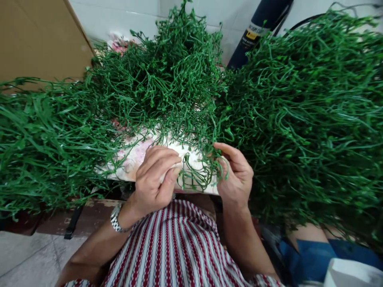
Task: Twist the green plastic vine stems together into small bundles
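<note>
My left hand (157, 177) is closed, thumb pressed against the curled fingers, on the ends of a small bunch of thin green stems (194, 175). Something pale shows between its thumb and fingers, too little to name. The stems arch across to my right hand (235, 175), whose thumb and index finger are bent around their leafy tips. Both hands are just above a floral-patterned cloth (137, 153) at the near edge of the table. Right beyond them begins a heap of the same kind of greens (179, 79).
Piles of long green stems lie at the left (54, 147) and right (314, 119). A cardboard sheet (38, 40) stands back left. A dark blue vacuum cleaner tube (257, 32) leans at the tiled wall. A white container (353, 273) is low at the right.
</note>
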The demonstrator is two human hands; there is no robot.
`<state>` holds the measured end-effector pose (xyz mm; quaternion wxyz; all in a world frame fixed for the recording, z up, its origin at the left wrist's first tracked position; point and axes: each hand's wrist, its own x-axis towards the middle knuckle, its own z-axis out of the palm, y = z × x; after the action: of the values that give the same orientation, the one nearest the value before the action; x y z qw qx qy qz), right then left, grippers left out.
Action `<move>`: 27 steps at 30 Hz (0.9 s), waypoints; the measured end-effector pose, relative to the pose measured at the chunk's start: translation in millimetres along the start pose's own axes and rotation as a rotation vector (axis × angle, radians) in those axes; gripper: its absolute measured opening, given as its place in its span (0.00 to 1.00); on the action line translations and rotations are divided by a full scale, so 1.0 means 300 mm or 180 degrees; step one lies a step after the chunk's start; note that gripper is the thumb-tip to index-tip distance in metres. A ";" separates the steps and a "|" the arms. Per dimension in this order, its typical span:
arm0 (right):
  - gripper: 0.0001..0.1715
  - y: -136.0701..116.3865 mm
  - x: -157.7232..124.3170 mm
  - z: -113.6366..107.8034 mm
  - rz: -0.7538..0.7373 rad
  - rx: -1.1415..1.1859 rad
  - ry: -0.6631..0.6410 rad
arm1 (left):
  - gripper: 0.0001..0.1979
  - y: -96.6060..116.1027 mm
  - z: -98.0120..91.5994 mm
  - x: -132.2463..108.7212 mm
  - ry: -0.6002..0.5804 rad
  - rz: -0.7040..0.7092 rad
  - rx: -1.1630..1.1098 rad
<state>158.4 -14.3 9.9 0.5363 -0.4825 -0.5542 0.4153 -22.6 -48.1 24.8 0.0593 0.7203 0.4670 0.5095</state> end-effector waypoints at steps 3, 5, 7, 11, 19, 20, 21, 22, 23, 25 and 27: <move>0.15 0.003 0.011 0.034 0.0018 0.0069 -0.0062 | 0.11 0.053 -0.011 -0.049 -0.0066 0.0584 0.0341; 0.16 0.002 0.014 0.057 0.0067 0.0257 -0.0117 | 0.15 0.058 0.009 -0.079 -0.0254 0.1004 0.0777; 0.16 -0.002 0.010 0.080 0.0115 0.0535 -0.0202 | 0.16 0.035 0.042 -0.100 -0.0261 0.0976 0.1167; 0.14 -0.008 -0.018 0.104 0.0098 0.0487 -0.0572 | 0.11 -0.051 0.084 -0.106 0.0033 0.0498 0.1315; 0.23 0.004 -0.020 0.052 -0.1615 -0.1385 -0.0189 | 0.07 -0.093 -0.022 -0.090 -0.0016 -0.1344 -0.0705; 0.23 0.007 -0.010 0.050 -0.1847 -0.1680 -0.0164 | 0.08 -0.095 -0.030 -0.095 -0.0106 -0.1606 -0.1114; 0.22 0.010 -0.001 0.049 -0.2028 -0.1886 -0.0200 | 0.10 -0.098 -0.035 -0.101 -0.0225 -0.1829 -0.1504; 0.20 0.013 0.007 0.050 -0.2145 -0.1978 -0.0257 | 0.11 -0.103 -0.037 -0.108 -0.0349 -0.1995 -0.1838; 0.17 0.017 0.012 0.051 -0.2191 -0.1959 -0.0311 | 0.11 -0.108 -0.037 -0.116 -0.0465 -0.2118 -0.2095; 0.10 0.026 0.015 0.051 -0.2130 -0.1739 -0.0389 | 0.11 -0.118 -0.033 -0.130 -0.0679 -0.2254 -0.2375; 0.05 0.036 0.011 0.046 -0.1976 -0.1507 -0.0529 | 0.10 -0.128 -0.029 -0.137 -0.0737 -0.2248 -0.2318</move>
<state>145.8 -8.2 -1.0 0.4635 -0.3670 -0.7957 0.1318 -54.8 -60.2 -20.5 0.5256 0.5032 0.4644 0.5049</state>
